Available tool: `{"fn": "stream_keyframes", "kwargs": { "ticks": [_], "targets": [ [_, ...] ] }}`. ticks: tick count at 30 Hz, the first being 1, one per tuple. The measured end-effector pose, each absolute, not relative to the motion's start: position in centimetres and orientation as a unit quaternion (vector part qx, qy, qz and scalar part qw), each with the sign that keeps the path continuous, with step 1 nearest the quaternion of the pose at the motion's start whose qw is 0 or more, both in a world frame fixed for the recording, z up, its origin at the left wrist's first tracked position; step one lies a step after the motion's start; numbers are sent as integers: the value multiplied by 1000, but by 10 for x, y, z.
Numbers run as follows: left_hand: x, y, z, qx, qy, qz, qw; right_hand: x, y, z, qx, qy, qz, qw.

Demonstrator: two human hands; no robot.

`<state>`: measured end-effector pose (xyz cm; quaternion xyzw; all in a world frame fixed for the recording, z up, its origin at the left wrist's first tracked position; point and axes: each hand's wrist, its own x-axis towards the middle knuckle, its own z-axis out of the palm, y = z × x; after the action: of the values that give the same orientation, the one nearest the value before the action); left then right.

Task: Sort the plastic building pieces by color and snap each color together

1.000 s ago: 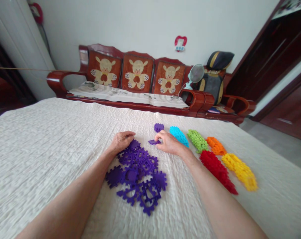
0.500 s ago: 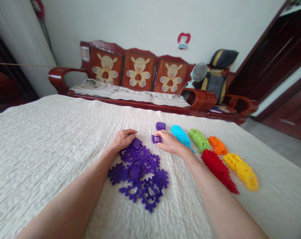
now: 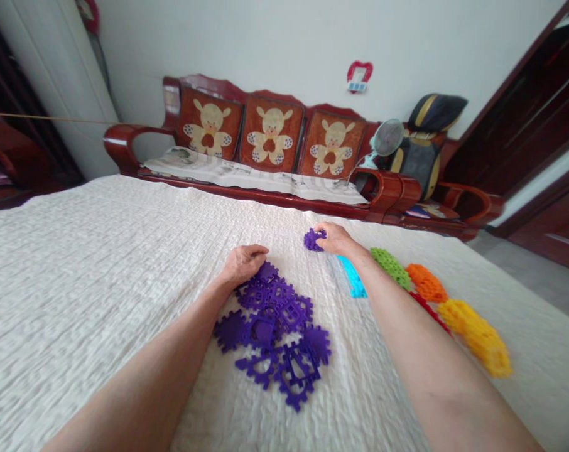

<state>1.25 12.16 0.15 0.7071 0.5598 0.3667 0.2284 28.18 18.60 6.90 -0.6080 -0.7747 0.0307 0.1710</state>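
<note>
Flat purple toothed pieces (image 3: pixel 260 329) lie in a loose, overlapping pile on the white quilted cover. My left hand (image 3: pixel 245 262) rests at the pile's far left edge, fingers closed together; what they hold, if anything, is hidden. Beyond the pile, my right hand (image 3: pixel 332 239) pinches a purple piece at a small purple stack (image 3: pixel 311 239). The fingers partly hide that piece and the stack. My right forearm passes over part of the blue row (image 3: pixel 353 279) and the red row (image 3: pixel 428 309).
Green (image 3: pixel 390 268), orange (image 3: pixel 426 282) and yellow (image 3: pixel 476 333) rows of pieces lie to the right on the cover (image 3: pixel 100 251). Past its far edge stands a wooden sofa (image 3: pixel 265 193) with bear cushions, and a small fan (image 3: pixel 388 138).
My right hand has moved forward with the purple piece, from in front of the small stack to the stack itself. My left hand stays by the pile. The view has shifted slightly.
</note>
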Motion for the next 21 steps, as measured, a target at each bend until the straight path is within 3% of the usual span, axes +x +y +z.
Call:
{"fn": "stream_keyframes", "kwargs": {
  "ticks": [7,13,21],
  "targets": [
    [12,125,-3,702,553,380,240,278,155,57,-541,-782,42,308],
    [12,127,-4,675,537,411,295,243,101,32,-529,-772,235,262],
    [11,125,-2,669,506,429,334,198,82,30,-529,-801,141,243]
  ]
}}
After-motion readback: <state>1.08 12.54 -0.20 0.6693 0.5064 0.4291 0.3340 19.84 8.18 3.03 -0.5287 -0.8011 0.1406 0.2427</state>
